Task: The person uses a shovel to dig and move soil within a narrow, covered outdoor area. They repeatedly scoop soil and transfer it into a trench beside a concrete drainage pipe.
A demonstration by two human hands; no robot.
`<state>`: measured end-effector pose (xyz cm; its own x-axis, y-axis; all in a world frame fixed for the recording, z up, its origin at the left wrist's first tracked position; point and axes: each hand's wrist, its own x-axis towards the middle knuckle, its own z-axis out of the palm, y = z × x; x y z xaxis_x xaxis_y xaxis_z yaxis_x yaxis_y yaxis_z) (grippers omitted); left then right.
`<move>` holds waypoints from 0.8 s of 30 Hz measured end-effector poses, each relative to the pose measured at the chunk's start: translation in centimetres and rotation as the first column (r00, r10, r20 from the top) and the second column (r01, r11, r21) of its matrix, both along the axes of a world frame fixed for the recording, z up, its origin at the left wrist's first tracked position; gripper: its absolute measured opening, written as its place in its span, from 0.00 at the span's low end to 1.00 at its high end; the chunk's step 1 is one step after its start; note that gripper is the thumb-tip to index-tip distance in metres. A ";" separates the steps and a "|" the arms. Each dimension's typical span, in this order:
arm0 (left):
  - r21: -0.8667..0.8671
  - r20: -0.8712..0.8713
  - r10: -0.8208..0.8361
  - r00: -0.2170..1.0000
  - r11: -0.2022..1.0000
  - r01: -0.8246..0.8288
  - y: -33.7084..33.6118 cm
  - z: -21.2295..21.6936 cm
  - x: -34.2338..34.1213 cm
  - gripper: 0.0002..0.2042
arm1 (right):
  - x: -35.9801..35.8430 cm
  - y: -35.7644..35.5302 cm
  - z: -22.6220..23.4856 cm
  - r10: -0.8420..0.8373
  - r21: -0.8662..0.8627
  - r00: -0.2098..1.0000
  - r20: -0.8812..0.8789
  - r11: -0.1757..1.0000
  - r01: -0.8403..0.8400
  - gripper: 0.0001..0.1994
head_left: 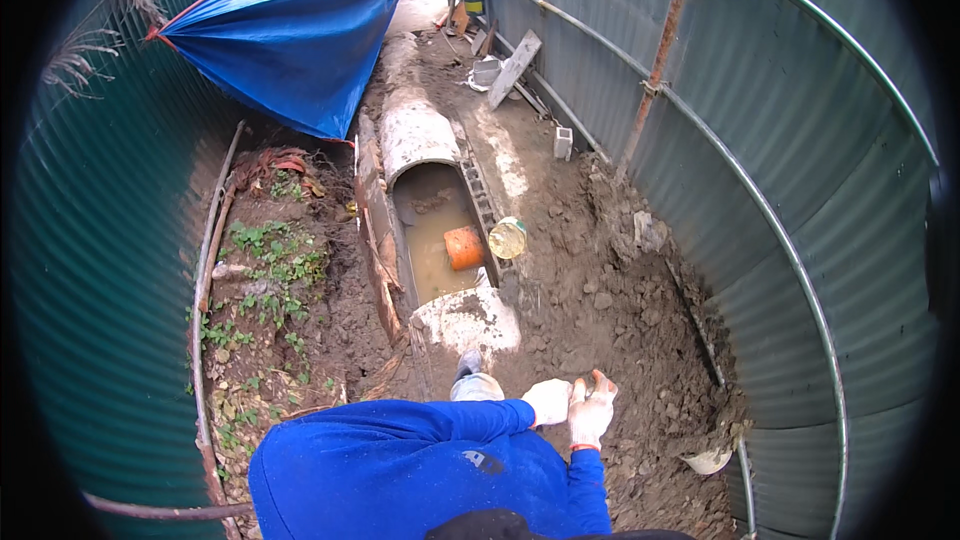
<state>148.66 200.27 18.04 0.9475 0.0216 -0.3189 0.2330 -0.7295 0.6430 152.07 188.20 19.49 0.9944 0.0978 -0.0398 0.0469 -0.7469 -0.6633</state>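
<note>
Both my hands wear white work gloves with orange trim and meet in front of my blue sleeves. My left hand (548, 402) is closed, its fingertips partly hidden against my other hand. My right hand (592, 410) has bent fingers, with orange showing at the tips; whatever lies between the hands is too small to make out. Beyond them is a trench of muddy water (432, 220) under a pale arched cover (418, 130). An orange cylinder-shaped container (464, 248) lies in that water. On the trench's right edge stands a pale bucket (508, 237).
A blue tarp (300, 30) hangs at the far left. Green corrugated walls (100, 270) close in both sides, with metal rails (770, 210) on the right. Rough mud (590, 320) borders the trench. A hollow block (563, 143) and a board (515, 68) lie farther off.
</note>
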 end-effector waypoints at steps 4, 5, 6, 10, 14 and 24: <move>-0.063 0.056 -0.035 0.998 0.997 0.038 0.0 -0.2 0.0 0.14 | -0.3 -0.1 -0.3 0.021 0.000 0.989 0.143 1.000 -0.021 0.23; -0.033 0.047 -0.106 0.993 0.994 0.108 0.1 -0.5 0.0 0.15 | -0.3 -0.2 -0.4 -0.012 -0.019 0.996 0.089 1.000 0.014 0.23; -0.052 0.015 0.017 1.000 0.999 -0.016 -0.2 -0.9 0.0 0.16 | -0.3 -0.3 -0.4 -0.002 0.009 0.995 0.100 1.000 0.001 0.23; -0.017 0.037 -0.005 0.999 1.000 0.006 -0.5 -2.1 0.0 0.16 | -0.5 -0.6 -0.1 -0.016 0.026 0.999 -0.052 1.000 0.018 0.23; -0.051 -0.036 0.028 0.999 0.998 -0.030 -0.4 -1.9 0.1 0.17 | -0.5 -0.6 0.4 -0.026 0.022 0.999 -0.032 0.999 0.027 0.24; -0.074 -0.076 -0.015 0.997 0.997 0.009 1.5 0.7 -0.9 0.19 | -0.7 -1.3 -7.9 0.025 0.694 0.812 -0.583 0.536 0.481 0.44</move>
<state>147.74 201.73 18.79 0.9203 -0.0157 -0.3908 0.2752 -0.6840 0.6756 151.35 186.91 11.54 0.8417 0.1108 -0.5284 -0.5398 0.1604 -0.8263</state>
